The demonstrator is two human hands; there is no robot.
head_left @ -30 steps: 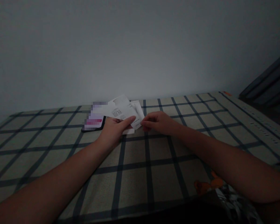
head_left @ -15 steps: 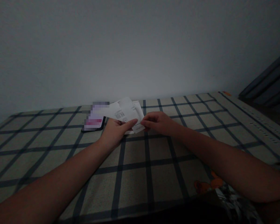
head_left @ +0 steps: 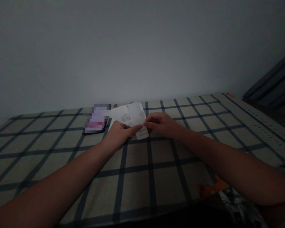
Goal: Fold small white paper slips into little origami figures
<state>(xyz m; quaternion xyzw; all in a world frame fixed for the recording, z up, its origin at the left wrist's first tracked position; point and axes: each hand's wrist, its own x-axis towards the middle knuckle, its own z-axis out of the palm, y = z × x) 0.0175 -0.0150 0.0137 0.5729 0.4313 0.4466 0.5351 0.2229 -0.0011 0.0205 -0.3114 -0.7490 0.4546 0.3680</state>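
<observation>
Printed white paper sheets (head_left: pixel 134 114), overlapping one another, are held just above the checked cloth. My left hand (head_left: pixel 120 131) grips them from the near left side, thumb on top and fingers hidden underneath. At their right edge my right hand (head_left: pixel 160 123) pinches the paper between thumb and forefinger, the other fingers curled. Dark print and a small square pattern show on the upper sheet. Just left of the sheets lies a phone (head_left: pixel 95 122) with its lit screen blurred into blocks.
A cream cloth (head_left: pixel 137 167) with dark blue checks covers the surface. Behind it rises a plain grey wall (head_left: pixel 142 50). Dark folded fabric (head_left: pixel 275 79) hangs at the right. An orange printed figure (head_left: pixel 206 189) shows near my right forearm.
The upper sheet has shifted slightly right and down, so that it lines up more closely with the sheet under it. My left thumb has moved a little to the right.
</observation>
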